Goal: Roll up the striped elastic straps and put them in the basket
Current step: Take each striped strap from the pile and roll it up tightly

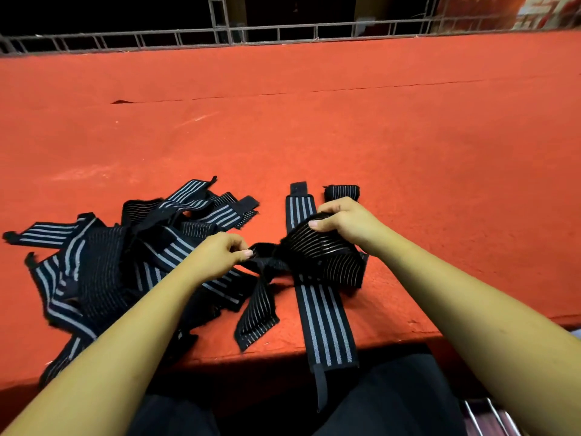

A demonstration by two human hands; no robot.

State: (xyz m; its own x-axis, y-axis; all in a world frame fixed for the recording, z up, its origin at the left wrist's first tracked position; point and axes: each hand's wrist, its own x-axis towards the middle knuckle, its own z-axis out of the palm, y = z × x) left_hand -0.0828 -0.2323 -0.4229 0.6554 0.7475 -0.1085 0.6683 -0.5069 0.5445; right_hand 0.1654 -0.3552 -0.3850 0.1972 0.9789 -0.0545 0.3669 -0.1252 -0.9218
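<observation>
On the left of the red-covered table [314, 121] we see a loose pile of striped elastic straps [103, 265], tangled near the edge. Just right of it the left hand [220, 251] pinches the bunched end of a held strap [323, 256] between thumb and fingertips. It runs across to the right hand [342, 220], whose fingers and thumb curl round its wider ribbed part, above a flat strap [327, 328] that overhangs the near edge; just beyond that hand a rolled strap [342, 191] rests on the cloth.
</observation>
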